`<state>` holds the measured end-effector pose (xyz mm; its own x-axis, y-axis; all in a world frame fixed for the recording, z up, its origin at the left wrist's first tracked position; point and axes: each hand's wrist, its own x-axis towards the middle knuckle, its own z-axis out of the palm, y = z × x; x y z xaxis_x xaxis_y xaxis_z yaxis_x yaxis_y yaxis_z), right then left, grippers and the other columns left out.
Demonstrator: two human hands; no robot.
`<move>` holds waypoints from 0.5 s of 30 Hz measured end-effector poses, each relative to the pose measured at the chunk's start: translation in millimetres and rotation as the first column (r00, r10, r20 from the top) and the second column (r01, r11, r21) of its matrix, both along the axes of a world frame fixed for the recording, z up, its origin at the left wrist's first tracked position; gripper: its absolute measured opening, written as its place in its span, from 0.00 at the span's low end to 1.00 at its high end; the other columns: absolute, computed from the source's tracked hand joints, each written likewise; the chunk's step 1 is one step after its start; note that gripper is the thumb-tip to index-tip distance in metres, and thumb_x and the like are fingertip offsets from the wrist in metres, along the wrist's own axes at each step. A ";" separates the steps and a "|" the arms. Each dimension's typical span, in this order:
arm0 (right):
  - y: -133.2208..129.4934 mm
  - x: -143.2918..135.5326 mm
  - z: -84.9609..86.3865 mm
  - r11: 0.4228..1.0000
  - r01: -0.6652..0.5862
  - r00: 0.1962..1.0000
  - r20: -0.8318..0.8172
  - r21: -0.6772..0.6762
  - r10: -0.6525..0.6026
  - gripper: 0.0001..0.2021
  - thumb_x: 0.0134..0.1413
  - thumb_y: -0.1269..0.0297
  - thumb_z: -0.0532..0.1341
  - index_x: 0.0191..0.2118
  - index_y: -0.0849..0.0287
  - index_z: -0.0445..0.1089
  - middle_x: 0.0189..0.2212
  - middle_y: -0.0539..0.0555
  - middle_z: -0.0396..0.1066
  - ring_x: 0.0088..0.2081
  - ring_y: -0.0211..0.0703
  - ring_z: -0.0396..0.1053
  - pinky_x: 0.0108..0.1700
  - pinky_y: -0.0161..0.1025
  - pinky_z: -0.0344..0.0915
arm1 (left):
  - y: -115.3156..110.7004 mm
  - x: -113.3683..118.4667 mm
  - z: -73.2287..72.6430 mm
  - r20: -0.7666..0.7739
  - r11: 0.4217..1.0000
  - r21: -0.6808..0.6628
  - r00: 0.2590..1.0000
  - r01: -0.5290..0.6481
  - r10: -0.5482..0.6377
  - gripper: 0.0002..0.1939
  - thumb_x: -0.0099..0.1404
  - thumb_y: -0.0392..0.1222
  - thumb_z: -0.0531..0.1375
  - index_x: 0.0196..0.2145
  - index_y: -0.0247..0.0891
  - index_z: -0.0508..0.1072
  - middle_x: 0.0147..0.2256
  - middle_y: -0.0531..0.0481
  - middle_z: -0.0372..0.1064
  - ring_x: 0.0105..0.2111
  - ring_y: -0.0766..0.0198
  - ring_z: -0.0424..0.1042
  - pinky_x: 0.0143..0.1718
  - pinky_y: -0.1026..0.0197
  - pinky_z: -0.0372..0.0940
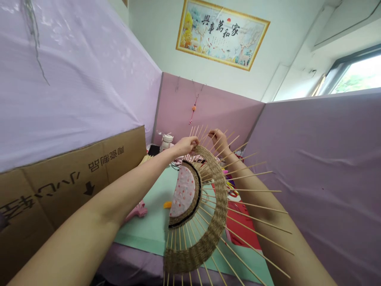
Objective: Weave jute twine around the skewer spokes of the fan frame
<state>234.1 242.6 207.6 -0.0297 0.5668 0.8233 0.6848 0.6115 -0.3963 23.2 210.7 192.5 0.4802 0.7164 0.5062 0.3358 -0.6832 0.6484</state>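
Note:
A half-round woven straw piece (pixel 220 190) stands tilted above the table, with several thin wooden sticks radiating through it. At its centre sits a half disc of white fabric with red dots (pixel 183 192), edged by woven straw and a black band. Gripping the upper end of the woven band is my left hand (pixel 188 145), fingers closed at its edge. Just to the right, among the upper stick tips, my right hand (pixel 218 139) has its fingers pinched together. Whatever is between those fingers is too small to make out.
A brown cardboard box (pixel 74 178) stands along the left. On the green tabletop (pixel 157 190) are a pink tool-like object (pixel 138 210), an orange piece (pixel 167 204), a red sheet (pixel 242 224) and a white bottle (pixel 166 142). Purple and pink partitions enclose the table.

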 end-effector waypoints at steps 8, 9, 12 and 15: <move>18.6 -4.2 40.4 0.965 0.054 0.996 0.054 0.257 -0.070 0.07 0.53 0.62 0.59 0.28 0.58 0.69 0.30 0.54 0.70 0.34 0.44 0.65 0.42 0.41 0.62 | -1.4 3.3 2.0 0.006 1.000 0.022 1.000 0.008 -0.008 0.11 0.60 0.35 0.51 0.35 0.36 0.73 0.23 0.53 0.65 0.24 0.68 0.65 0.24 0.68 0.63; 21.0 -6.8 42.4 0.964 0.061 0.997 0.039 0.260 -0.073 0.07 0.52 0.62 0.60 0.28 0.58 0.68 0.29 0.54 0.70 0.34 0.43 0.65 0.41 0.41 0.62 | -1.1 3.0 1.8 0.010 1.000 0.025 1.000 0.009 -0.009 0.11 0.60 0.35 0.52 0.35 0.37 0.73 0.23 0.53 0.65 0.24 0.68 0.65 0.24 0.68 0.63; 27.0 -14.8 44.9 0.973 0.059 0.998 -0.006 0.224 -0.059 0.07 0.51 0.62 0.61 0.27 0.58 0.69 0.29 0.53 0.70 0.33 0.42 0.65 0.40 0.40 0.61 | 0.1 2.6 0.3 0.023 0.999 0.035 1.000 0.011 -0.012 0.10 0.59 0.34 0.53 0.34 0.37 0.73 0.24 0.53 0.66 0.24 0.68 0.65 0.25 0.69 0.63; 30.4 -21.4 40.0 0.998 0.050 0.996 -0.069 0.029 -0.048 0.06 0.51 0.63 0.63 0.28 0.60 0.69 0.27 0.52 0.70 0.33 0.41 0.65 0.38 0.39 0.61 | 1.0 3.7 -1.8 0.034 0.999 0.036 0.999 0.011 -0.012 0.10 0.59 0.35 0.52 0.34 0.37 0.74 0.24 0.54 0.66 0.24 0.68 0.65 0.24 0.69 0.62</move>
<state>212.8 273.1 247.6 0.0542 0.5409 0.8393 0.6861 0.5906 -0.4249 26.9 211.7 190.8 0.4701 0.6923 0.5475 0.3061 -0.7097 0.6346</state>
